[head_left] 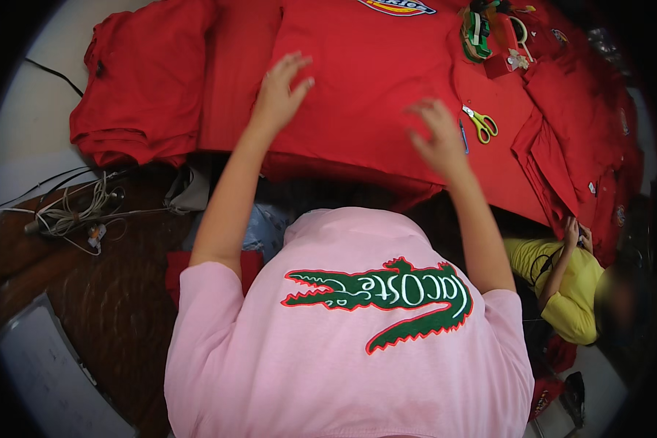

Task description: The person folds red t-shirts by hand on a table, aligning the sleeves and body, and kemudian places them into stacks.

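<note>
A red T-shirt (350, 95) with a printed patch near the top lies spread over the red-covered table, its lower part hanging toward me. Over its left side is my left hand (281, 91), fingers apart and holding nothing. My right hand (438, 139) is over the shirt's right side, its fingers spread and slightly blurred, with nothing in it. Whether either hand touches the cloth I cannot tell. Just right of my right hand lie yellow-handled scissors (482, 124) and a slim blue tool (463, 136).
Folded red garments (142, 80) are stacked at the left. At the back right, a red box (505, 62) stands beside a green tape dispenser (477, 35). More red shirts (577, 139) lie at the right, where a person in yellow (562, 285) works. Tangled cables (80, 212) lie at lower left.
</note>
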Demonstrator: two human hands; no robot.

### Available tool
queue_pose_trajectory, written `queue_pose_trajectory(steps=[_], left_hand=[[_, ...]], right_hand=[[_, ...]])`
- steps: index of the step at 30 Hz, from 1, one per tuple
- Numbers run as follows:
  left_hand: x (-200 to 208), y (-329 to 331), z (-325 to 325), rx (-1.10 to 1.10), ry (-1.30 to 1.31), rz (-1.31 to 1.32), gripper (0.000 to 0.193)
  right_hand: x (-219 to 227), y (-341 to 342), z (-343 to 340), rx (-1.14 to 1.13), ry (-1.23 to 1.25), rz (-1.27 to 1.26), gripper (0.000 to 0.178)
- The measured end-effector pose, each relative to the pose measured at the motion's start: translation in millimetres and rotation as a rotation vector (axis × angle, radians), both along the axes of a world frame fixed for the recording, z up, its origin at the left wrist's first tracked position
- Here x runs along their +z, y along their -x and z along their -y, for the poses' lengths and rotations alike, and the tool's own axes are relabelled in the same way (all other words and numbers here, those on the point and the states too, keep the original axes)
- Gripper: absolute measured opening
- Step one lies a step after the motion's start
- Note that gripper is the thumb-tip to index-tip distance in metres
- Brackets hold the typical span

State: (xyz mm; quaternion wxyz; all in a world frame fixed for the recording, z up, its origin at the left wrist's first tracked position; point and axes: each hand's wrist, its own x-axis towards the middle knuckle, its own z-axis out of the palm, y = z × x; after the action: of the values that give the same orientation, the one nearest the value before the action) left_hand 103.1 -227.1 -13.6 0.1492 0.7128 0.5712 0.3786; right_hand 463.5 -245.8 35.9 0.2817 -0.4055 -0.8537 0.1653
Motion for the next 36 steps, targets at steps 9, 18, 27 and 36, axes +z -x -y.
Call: queue_pose_trajectory(steps=[9, 18, 27, 36], left_hand=[[-56.0, -32.0, 143.3, 0.033, 0.339, -0.215, 0.077], [-49.3, -97.5, 122.2, 0.258, 0.428, -0.228, 0.096], [-27.5, -10.5, 34.8, 0.689, 0.296, -0.011, 0.049], [193.2, 62.5, -4.0, 0.204, -0.096, 1.054, 0.034]], right_hand=[[-91.2, -2.5, 69.2, 0.064, 0.263, 0.047, 0.022], [-35.7, 25.1, 23.5, -0.147, 0.642, -0.279, 0.008], [163.9, -49.8, -31.2, -0.203, 0.116, -1.165, 0.012], [219.4, -176.4, 26.9, -0.677, -0.567, -0.594, 0.022]])
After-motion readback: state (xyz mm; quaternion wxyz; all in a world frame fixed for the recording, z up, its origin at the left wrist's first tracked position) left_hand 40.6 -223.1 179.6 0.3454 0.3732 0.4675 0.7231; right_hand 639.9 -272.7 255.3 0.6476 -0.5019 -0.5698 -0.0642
